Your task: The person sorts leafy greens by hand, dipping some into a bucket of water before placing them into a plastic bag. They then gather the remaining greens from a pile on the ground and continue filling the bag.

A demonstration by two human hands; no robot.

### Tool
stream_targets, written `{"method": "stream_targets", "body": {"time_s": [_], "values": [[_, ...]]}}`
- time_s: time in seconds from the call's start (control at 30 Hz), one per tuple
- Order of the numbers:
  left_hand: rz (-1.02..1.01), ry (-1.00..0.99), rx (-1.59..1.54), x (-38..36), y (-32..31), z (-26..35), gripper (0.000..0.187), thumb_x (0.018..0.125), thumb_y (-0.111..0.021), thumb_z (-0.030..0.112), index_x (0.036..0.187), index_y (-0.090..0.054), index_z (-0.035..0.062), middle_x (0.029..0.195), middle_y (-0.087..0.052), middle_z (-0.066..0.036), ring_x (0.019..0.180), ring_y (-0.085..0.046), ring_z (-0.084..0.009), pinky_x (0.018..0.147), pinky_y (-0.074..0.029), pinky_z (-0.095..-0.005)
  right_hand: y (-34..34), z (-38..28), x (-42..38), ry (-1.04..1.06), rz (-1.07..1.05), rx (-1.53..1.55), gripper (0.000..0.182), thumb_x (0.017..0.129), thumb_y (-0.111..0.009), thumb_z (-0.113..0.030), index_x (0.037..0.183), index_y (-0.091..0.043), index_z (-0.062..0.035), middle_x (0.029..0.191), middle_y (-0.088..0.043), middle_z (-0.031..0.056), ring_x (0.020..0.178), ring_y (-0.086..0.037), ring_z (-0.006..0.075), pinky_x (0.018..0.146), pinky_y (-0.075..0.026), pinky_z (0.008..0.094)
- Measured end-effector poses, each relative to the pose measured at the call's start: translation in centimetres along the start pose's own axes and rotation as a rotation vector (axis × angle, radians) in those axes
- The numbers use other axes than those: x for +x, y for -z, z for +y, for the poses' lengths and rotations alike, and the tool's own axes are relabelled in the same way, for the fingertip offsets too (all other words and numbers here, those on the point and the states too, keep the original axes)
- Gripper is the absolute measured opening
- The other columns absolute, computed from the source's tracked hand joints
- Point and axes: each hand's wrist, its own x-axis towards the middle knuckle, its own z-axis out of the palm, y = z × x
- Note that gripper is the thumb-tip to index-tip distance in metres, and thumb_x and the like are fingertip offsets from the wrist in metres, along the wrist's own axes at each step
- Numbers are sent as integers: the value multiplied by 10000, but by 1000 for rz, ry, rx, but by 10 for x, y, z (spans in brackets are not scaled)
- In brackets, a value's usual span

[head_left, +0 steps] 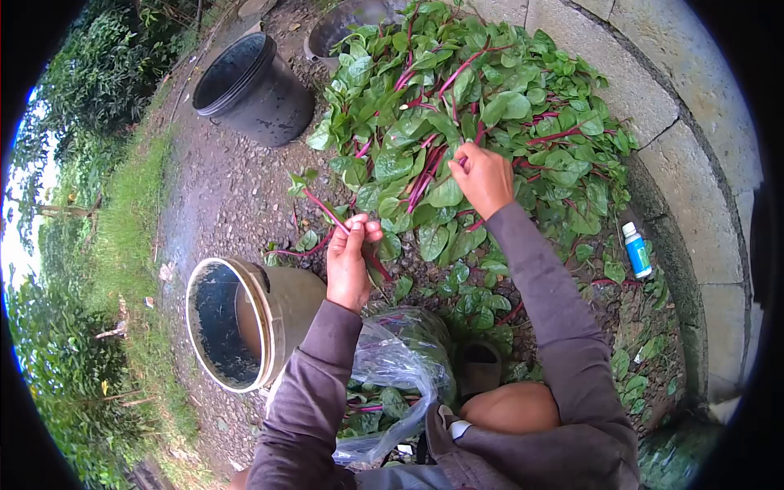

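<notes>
A large pile of leafy greens with red-purple stems, which look like Malabar spinach, lies on the ground ahead of me. My left hand is closed around one red Malabar spinach stem, which points up and left with small leaves at its tip. Over the pile, my right hand is pinched on a purple stem, partly covered by the fingers. A clear plastic bag with more greens in it stands between my arms, close to my knee.
A black bucket leans at the upper left. Nearer, a pale bucket lies tilted beside my left forearm. A blue-and-white bottle is at the right, by a curved concrete edge. Grass borders the gravelly ground.
</notes>
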Motion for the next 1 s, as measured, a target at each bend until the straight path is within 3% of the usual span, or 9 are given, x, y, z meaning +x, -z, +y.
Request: {"method": "stream_targets", "body": {"time_s": [0.13,0.3,0.33,0.47,0.57,0.73,0.87,0.93,1.0], "values": [[-181,157,81,10,-26,-20,219,937,-449,151,1074,-532,1,1059,-598,-120,989,-567,-189,892,-424,-308,13,-36,-52,131,-4,27,147,666,-666,-66,743,-541,-63,648,-567,63,580,-555,244,539,-443,363],[-310,447,-31,37,-44,-60,231,910,-522,218,1019,-543,14,939,-615,-84,858,-582,-154,789,-463,-276,14,-46,-82,11,-71,233,151,670,-621,-55,762,-502,-65,647,-537,74,654,-565,259,549,-450,379],[-262,454,36,35,-50,-64,232,898,-547,215,1026,-545,21,917,-619,-73,798,-580,-140,758,-468,-264,11,-34,-91,-308,-148,276,181,705,-603,-43,833,-476,-61,628,-527,66,642,-566,214,532,-444,344],[-203,467,5,22,-61,-78,174,887,-563,182,986,-564,39,830,-602,-38,729,-553,-112,685,-443,-231,11,2,-115,-954,37,1031,133,786,-561,-51,892,-503,-105,824,-547,-53,635,-498,55,512,-370,203],[-104,355,16,21,-60,-85,157,902,-529,174,986,-562,45,784,-579,-14,674,-516,-90,630,-420,-207,14,17,-131,-1045,3,1184,102,805,-566,-75,901,-536,-95,819,-549,-53,647,-487,43,531,-366,191],[-2,189,3,22,-59,-65,142,915,-498,177,988,-555,70,759,-570,8,624,-475,-61,585,-384,-188,33,3,-126,-714,324,1112,110,807,-612,-35,897,-566,-78,761,-545,-56,630,-487,24,511,-368,180],[-266,161,25,7,-67,-42,241,934,-462,236,1086,-514,56,908,-598,-60,808,-549,-137,783,-415,-270,69,-38,-96,-312,59,544,105,760,-659,6,833,-585,-7,694,-543,0,536,-498,41,485,-404,210],[-467,230,-29,-10,-75,-32,344,941,-440,315,1153,-472,46,989,-581,-90,950,-545,-186,928,-364,-335,73,-63,-87,-204,-123,382,98,762,-639,-39,831,-589,8,718,-571,92,578,-571,178,528,-442,291],[-488,309,-96,-21,-72,-38,336,901,-537,330,1087,-510,51,925,-581,-22,872,-537,-103,810,-421,-275,60,-75,-84,-12,-173,371,86,764,-593,-43,838,-595,0,769,-589,146,643,-580,306,579,-455,375]]}}
